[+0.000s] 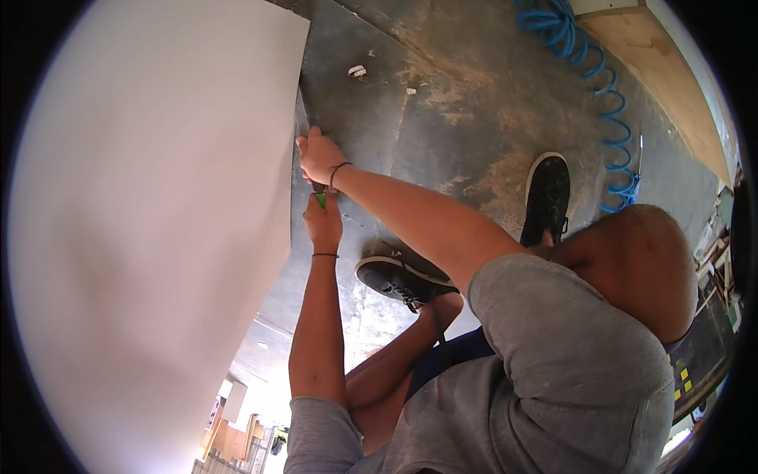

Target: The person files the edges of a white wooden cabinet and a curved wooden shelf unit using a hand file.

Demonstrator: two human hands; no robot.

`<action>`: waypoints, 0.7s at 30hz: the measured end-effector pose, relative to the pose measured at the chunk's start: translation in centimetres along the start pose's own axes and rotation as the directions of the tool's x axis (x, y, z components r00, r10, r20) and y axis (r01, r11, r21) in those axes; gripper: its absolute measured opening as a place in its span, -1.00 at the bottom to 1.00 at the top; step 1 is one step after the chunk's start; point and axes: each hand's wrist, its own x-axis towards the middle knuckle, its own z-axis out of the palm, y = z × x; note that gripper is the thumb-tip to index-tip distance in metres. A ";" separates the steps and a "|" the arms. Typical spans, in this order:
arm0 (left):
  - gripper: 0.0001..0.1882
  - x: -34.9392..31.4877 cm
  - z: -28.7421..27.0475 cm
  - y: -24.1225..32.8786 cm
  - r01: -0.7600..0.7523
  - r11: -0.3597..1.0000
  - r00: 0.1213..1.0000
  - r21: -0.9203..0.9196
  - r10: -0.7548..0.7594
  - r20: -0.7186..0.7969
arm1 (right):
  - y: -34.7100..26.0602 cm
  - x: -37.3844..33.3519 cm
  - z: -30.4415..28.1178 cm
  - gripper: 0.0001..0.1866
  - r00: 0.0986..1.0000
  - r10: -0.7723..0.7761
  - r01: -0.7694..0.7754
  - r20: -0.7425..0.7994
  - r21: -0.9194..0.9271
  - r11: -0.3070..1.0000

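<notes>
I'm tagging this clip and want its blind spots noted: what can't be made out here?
All in the head view:
- Green handheld item: kind and full shape, covered by the left hand and right hand.
- White panel: outer left side, cut off by the dark fisheye rim.
- Blue coiled hose: upper part, cut off by the top edge.
- Pale scrap on the floor: too small to identify.

1. The bare left hand [322, 227] hides most of the small green object [320, 200] in its grip; its shape is unclear.
2. Whatever lies under the curled fingers of the bare right hand [320, 158] is hidden.
3. The far edge cuts off the large white flat panel [158, 197] and coiled blue hose [560, 31].
</notes>
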 end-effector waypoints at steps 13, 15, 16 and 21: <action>-0.68 -5.0 4.5 2.8 0.114 0.988 0.988 -0.106 -0.124 -0.094 | 1.5 -3.2 -2.9 -0.70 0.996 -0.059 0.065 0.069 -0.099 0.993; -0.68 -4.9 4.4 3.5 0.138 0.982 0.987 -0.130 -0.148 -0.070 | 1.9 -2.8 -3.0 -0.69 0.996 -0.083 0.088 0.044 -0.142 0.986; -0.68 -4.9 4.2 3.8 0.151 0.978 0.985 -0.142 -0.160 -0.058 | 2.1 -2.6 -2.9 -0.69 0.995 -0.095 0.099 0.032 -0.164 0.981; -0.70 -3.9 3.0 2.1 0.166 0.979 0.985 -0.118 -0.171 -0.030 | 1.6 -2.2 -1.5 -0.68 0.997 -0.075 0.079 0.029 -0.165 0.983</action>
